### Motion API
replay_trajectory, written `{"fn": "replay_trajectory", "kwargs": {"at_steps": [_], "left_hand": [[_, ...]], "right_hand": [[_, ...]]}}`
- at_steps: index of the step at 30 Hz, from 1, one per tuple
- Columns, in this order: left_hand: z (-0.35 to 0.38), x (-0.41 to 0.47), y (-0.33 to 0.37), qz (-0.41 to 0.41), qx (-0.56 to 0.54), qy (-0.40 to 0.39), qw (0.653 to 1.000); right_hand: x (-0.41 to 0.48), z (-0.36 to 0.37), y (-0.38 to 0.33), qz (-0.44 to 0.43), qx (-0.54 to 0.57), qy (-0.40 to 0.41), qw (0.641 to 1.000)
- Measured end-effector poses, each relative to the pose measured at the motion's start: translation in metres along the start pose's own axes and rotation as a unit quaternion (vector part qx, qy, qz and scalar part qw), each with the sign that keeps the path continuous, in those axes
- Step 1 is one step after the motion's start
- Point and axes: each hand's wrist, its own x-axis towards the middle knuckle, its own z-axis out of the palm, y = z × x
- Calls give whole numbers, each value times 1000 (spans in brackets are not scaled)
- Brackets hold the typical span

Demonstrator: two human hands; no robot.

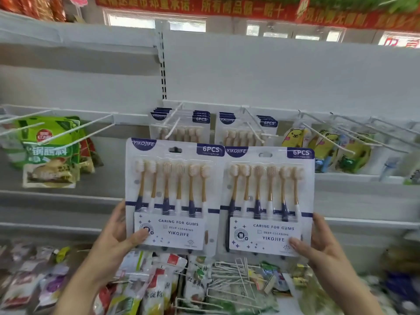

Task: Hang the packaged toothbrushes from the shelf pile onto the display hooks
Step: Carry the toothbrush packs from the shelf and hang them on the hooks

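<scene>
Toothbrush packs (172,194) pinched by hands (111,237), lower corners

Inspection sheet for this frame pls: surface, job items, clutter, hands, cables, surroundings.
Surface: white back panel, hook rail.
Job's things: left pack, right pack held up side by side, unhung; hung packs on hooks behind.
Clutter: loose hooks, pouches below.
Grippers: left hand grips left pack's lower corner; right hand grips right pack's.
Cables: nothing seen.
Surroundings: green bags left, yellow packs right, banners above.
</scene>
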Motion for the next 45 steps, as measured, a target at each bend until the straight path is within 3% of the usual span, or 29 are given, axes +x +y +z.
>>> {"fn": "replay_trajectory", "kwargs": {"at_steps": [26,45], "left_hand": [[-1,33,13,25,21,45,998],[9,134,-2,59,64,55,995]], "right_hand": [[30,24,-13,-16,-1,-1,1000],[129,37,14,-70,-33,97,992]]}}
